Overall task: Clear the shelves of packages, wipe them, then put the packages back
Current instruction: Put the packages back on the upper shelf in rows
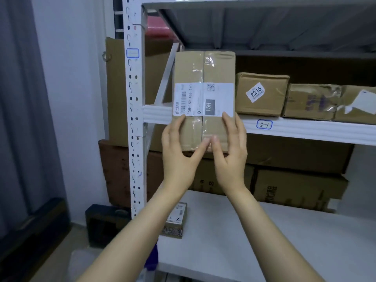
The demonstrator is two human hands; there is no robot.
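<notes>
Taped box (204,76): gripped low by left hand (180,157) and right hand (231,151) (thumbs on its face) before the shelf beam (305,130); toppling could be caused by this top-heavy hold.

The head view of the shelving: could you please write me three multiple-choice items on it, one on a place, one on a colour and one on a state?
1. Where is the box tagged 2215?
A. on the floor
B. on the shelf, right of the labelled box
C. on top of the labelled box

2. What colour outlines the 5-1 shelf tag?
A. red
B. green
C. blue

3. How is the labelled box held?
A. by the left hand and right hand together
B. by one hand only
C. by no hand

Answers: 1 B, it stands on the shelf beside the labelled box; 2 C, the drawn border is blue; 3 A, both thumbs lie on its front.
</notes>
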